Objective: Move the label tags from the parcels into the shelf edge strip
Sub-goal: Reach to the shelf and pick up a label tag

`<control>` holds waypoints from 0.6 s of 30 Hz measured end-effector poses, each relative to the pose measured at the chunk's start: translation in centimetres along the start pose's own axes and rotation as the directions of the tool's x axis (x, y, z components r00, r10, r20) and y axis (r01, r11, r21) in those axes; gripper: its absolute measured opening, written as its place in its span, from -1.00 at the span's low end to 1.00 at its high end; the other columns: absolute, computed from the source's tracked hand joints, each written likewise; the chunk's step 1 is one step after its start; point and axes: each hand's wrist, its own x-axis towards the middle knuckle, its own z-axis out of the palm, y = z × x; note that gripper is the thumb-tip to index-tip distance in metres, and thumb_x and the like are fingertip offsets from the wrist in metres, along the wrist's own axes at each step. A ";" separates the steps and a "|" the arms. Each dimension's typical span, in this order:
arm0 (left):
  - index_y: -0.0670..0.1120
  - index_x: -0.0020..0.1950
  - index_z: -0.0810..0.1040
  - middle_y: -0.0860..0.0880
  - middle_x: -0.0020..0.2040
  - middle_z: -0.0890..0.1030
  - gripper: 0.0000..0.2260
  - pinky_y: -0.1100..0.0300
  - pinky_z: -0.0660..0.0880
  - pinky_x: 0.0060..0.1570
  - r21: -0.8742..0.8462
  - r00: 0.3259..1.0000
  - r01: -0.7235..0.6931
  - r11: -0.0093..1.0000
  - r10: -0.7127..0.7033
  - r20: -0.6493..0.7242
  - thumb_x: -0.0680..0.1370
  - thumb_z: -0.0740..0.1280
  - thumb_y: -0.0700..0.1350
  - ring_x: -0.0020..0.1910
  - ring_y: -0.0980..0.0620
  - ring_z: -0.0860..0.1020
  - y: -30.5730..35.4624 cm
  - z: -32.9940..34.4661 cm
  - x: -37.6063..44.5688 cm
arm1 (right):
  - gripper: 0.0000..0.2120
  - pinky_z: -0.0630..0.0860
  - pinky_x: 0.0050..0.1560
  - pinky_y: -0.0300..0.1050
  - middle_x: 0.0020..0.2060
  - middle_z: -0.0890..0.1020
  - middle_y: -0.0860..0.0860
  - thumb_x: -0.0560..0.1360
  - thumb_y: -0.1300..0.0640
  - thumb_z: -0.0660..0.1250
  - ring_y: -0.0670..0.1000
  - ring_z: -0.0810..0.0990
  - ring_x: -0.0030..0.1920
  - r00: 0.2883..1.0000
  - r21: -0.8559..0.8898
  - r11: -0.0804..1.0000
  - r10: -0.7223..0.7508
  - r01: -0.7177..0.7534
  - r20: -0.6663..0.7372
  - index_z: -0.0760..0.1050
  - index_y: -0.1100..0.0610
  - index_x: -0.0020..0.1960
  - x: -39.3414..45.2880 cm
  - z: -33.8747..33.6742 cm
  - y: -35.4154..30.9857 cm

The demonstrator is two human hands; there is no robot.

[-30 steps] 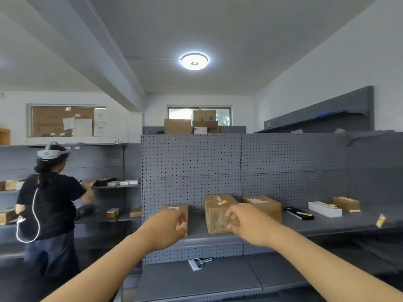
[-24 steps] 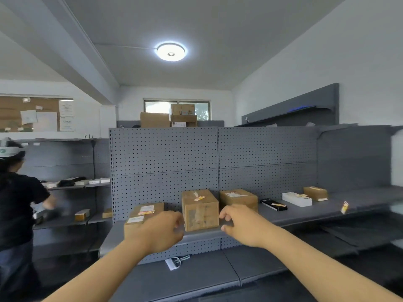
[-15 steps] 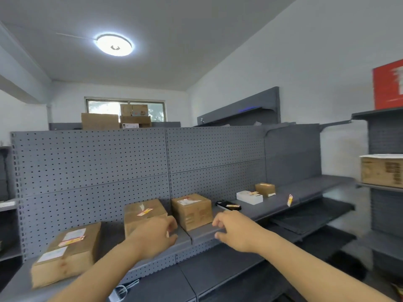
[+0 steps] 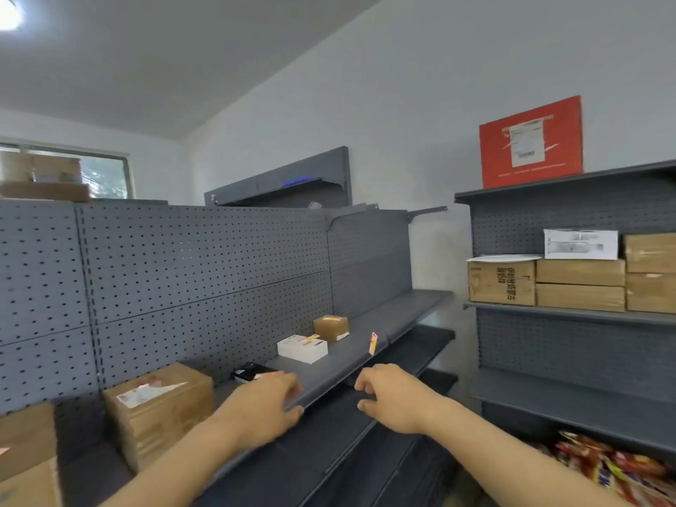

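My left hand (image 4: 265,406) hovers over the front edge of the grey shelf (image 4: 329,364), fingers loosely curled, holding nothing I can see. My right hand (image 4: 393,395) hangs just past the shelf edge strip (image 4: 331,384), fingers loosely curled and empty. One red and yellow label tag (image 4: 372,343) stands in the strip further right. A white parcel (image 4: 302,348) carries a small orange tag (image 4: 311,337). Behind it sits a small brown parcel (image 4: 331,327). A larger cardboard parcel (image 4: 159,404) with a white label stands at the left. A black item (image 4: 248,371) lies behind my left hand.
A second grey shelf unit (image 4: 570,316) at the right holds several cardboard boxes (image 4: 579,283) and a red poster (image 4: 530,140) on top. Bright packets (image 4: 614,466) lie on its low shelf. Perforated back panels (image 4: 190,272) rise behind the parcels. Another box (image 4: 25,455) sits at far left.
My view has swung to the right along the shelf, the other person has left the frame, and both hands have travelled right from the brown parcels toward the white parcel.
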 end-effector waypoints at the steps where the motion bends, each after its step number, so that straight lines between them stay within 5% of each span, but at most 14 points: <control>1: 0.04 0.16 0.46 0.04 0.15 0.54 -0.74 0.14 0.46 0.13 -0.007 1.000 -0.026 1.000 0.026 0.003 0.52 0.26 0.10 0.09 0.05 0.51 0.0 0.5 2.2 | -0.68 0.44 0.20 -0.05 0.18 0.50 0.06 0.55 0.00 0.28 0.07 0.46 0.19 1.000 -0.006 1.000 0.029 -0.029 -0.006 0.44 0.08 0.27 1.2 0.0 1.3; 10: 0.04 0.12 0.48 0.03 0.06 0.56 -0.79 0.16 0.49 0.03 -0.132 0.967 -0.251 0.959 0.254 0.009 0.52 0.30 0.06 -0.01 0.06 0.52 1.8 5.9 20.6 | -0.68 0.44 0.18 -0.05 0.17 0.51 0.09 0.56 0.02 0.27 0.09 0.48 0.17 0.969 -0.058 0.967 0.246 -0.248 -0.035 0.44 0.11 0.27 10.0 -0.2 12.8; 18: 0.07 0.18 0.47 0.07 0.10 0.56 -0.74 0.16 0.51 0.04 -0.142 0.947 -0.307 0.941 0.316 0.049 0.52 0.29 0.09 0.02 0.07 0.54 3.6 12.8 35.3 | -0.67 0.47 0.17 -0.04 0.17 0.51 0.08 0.56 0.02 0.27 0.08 0.48 0.16 0.952 -0.054 0.950 0.305 -0.306 -0.028 0.44 0.10 0.28 18.9 0.6 24.7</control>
